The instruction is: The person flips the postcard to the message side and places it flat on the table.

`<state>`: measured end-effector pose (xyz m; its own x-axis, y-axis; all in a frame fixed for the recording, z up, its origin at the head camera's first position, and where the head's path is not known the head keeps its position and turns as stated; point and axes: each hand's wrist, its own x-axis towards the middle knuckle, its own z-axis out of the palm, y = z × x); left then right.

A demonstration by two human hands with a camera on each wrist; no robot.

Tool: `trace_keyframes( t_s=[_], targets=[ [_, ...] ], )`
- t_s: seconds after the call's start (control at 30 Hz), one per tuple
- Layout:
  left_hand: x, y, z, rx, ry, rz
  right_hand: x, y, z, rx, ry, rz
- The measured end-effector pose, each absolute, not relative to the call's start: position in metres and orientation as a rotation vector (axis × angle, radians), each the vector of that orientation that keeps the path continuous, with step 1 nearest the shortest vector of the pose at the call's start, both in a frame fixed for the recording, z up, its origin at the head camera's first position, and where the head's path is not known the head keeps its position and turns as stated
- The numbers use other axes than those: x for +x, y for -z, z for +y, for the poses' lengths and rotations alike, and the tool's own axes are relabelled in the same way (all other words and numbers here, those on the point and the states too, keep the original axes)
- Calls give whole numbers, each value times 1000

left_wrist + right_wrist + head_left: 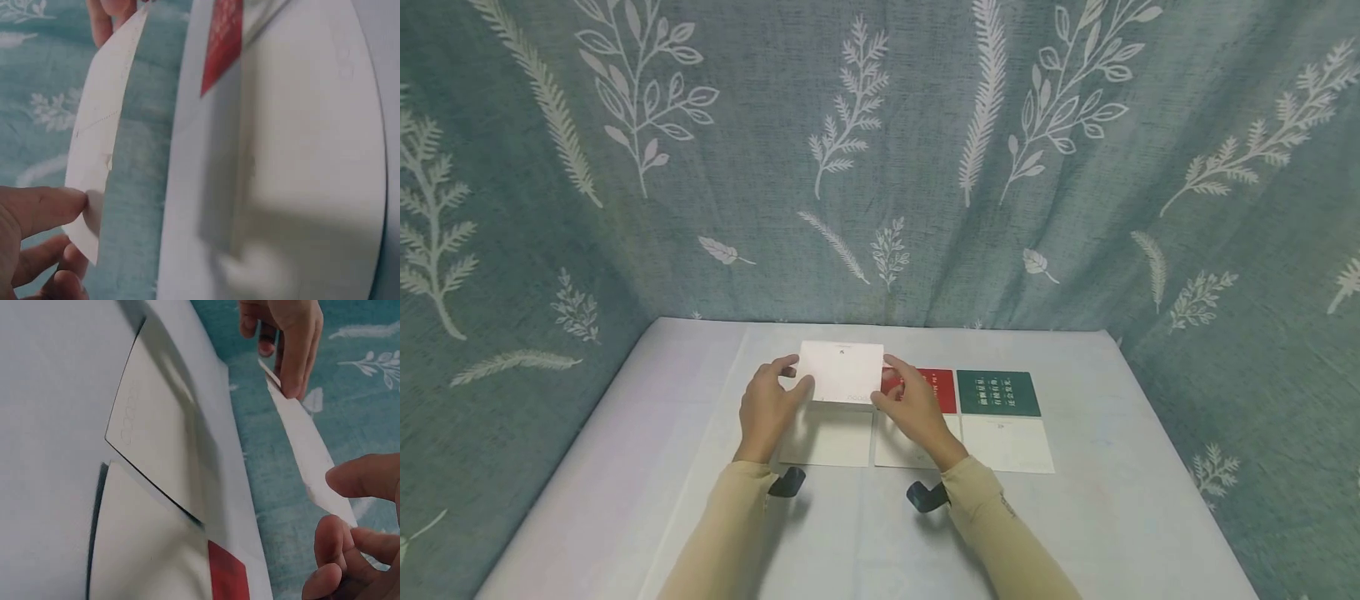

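Observation:
Between both hands a white postcard (841, 372) is held up over the table, its plain side with faint print towards me. My left hand (767, 408) pinches its left edge, thumb in front and fingers behind. At the opposite edge, my right hand (917, 412) grips it the same way. In the left wrist view the card (100, 125) appears almost edge-on, apart from the tabletop. Below it lies a cream card (838, 437), partly in shadow. The right hand partly covers a red card (942, 387) and another cream card (902, 452).
To the right, a green card (998, 393) with white lettering lies behind a third cream card (1009, 444). These cards sit side by side in two rows on a white-covered table (1120, 517). A teal leaf-patterned curtain (925, 242) hangs around the table's back and sides.

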<state>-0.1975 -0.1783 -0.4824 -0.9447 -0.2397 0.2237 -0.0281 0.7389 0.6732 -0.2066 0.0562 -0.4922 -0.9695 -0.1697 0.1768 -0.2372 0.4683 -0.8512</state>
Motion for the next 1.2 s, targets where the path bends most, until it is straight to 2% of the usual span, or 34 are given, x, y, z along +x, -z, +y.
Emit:
trace_keyframes(
  t_s=[0.67,1.2],
  targets=[
    [-234,503,-179,266,972,-2855,-241,514,51,256,-1604,-2794],
    [-236,511,-181,316,906,-2923,-248,519,44,191,-1492,-2890]
  ],
)
